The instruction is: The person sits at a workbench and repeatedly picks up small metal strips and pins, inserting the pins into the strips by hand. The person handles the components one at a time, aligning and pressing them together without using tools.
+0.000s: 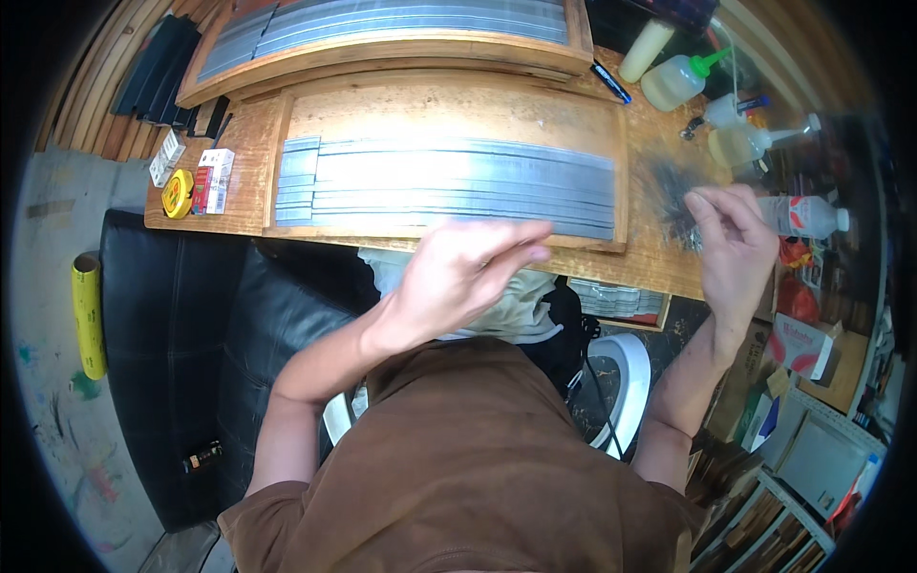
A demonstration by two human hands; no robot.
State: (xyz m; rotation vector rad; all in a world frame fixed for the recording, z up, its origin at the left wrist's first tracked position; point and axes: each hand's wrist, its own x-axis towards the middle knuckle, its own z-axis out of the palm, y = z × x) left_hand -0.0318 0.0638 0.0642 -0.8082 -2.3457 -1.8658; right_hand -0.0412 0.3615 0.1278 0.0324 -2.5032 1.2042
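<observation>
I see my left hand [458, 272] hovering loose-fingered, holding nothing, just below the grey metal strips [458, 186] at frame centre. My right hand [731, 244] pinches something too small to identify; a swing could topple the squeeze bottles [735, 138].

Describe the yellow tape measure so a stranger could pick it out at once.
Start at the long wooden workbench and follow it to its left end, beyond the wooden tray of grey metal strips. There lies the tape measure, beside a red and white box. It alone there is round and bright yellow.
</observation>
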